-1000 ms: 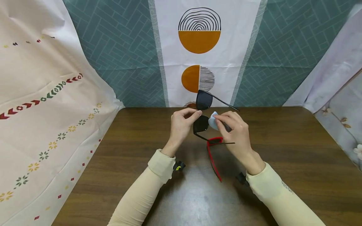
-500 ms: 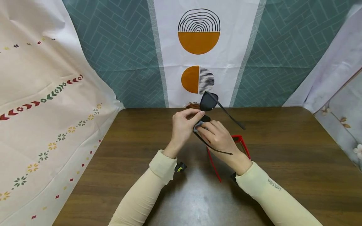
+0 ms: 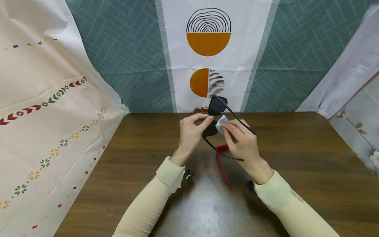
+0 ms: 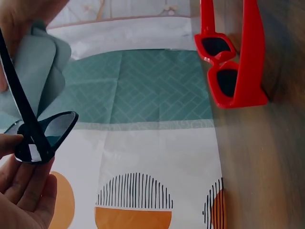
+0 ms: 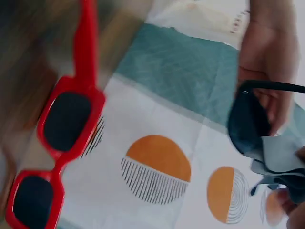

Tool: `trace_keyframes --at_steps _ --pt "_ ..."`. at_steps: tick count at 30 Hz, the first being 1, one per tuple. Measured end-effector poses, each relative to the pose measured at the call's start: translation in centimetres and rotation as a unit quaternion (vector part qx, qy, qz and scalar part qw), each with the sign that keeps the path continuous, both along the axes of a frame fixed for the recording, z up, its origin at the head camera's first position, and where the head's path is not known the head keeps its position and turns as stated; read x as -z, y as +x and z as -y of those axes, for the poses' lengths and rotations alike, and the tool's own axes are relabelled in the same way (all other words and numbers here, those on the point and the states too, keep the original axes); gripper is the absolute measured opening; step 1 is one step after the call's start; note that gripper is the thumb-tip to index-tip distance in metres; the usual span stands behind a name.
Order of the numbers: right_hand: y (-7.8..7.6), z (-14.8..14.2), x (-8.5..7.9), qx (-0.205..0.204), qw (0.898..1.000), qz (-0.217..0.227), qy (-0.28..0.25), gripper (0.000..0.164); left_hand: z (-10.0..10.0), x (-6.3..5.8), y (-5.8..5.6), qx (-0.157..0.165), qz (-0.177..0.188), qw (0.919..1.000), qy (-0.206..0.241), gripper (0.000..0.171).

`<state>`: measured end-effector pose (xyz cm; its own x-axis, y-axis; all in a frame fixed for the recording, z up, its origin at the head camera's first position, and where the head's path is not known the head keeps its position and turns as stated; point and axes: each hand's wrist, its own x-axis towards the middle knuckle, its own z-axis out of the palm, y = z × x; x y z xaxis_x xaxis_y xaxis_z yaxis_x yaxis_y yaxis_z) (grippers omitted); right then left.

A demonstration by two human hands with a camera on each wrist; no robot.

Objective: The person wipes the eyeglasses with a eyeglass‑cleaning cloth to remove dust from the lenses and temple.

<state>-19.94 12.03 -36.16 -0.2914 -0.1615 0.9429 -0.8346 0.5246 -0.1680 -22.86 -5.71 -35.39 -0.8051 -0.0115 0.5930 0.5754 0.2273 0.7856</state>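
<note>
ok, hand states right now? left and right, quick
Left hand: closed, pinching the black sunglasses near the bridge.
Right hand: closed, pinching a light blue cloth.

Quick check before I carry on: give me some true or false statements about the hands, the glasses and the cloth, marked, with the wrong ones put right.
1. The left hand holds the black sunglasses. True.
2. The right hand pinches the light blue cloth. True.
3. The black sunglasses' arms are folded in. False: both arms are spread open.
4. The red sunglasses rest on the table. True.
5. The light blue cloth lies under the red sunglasses. False: it is held up at the black sunglasses.
6. The red sunglasses have clear lenses. False: their lenses are dark.
</note>
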Motion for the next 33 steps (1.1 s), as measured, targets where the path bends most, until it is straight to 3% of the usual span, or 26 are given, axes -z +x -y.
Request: trace_keyframes --at_steps 3,5,9,12,20,26,33 --pt "-0.6 0.2 0.8 0.015 0.992 -0.091 0.081 0.018 -0.3 0.0 0.2 0.011 0.0 0.9999 0.004 0.018" --pt "-1.1 0.3 1.4 0.023 0.984 -0.13 0.117 0.02 -0.5 0.1 0.3 0.021 0.004 0.9998 0.006 0.018" --pt "-1.7 0.5 2.0 0.027 0.976 -0.157 0.15 0.02 -0.6 0.1 0.5 0.037 0.013 0.9992 0.006 0.018" --pt "-1.8 0.3 2.0 0.023 0.979 -0.133 0.151 0.02 -0.5 0.0 0.5 0.035 0.014 0.9993 0.002 0.018" --pt "-1.5 -0.5 2.0 0.006 0.994 -0.017 0.106 0.019 -0.1 -0.2 0.2 0.011 -0.002 0.9999 0.008 0.018" --pt "-1.0 -0.5 2.5 -0.025 0.994 0.043 0.093 0.021 -0.1 -0.4 0.2 0.002 -0.016 0.9994 0.032 0.017" --pt "-0.5 -0.3 3.0 -0.066 0.99 0.105 0.073 0.014 -0.3 -0.5 0.2 -0.003 -0.006 0.9986 0.053 0.015"
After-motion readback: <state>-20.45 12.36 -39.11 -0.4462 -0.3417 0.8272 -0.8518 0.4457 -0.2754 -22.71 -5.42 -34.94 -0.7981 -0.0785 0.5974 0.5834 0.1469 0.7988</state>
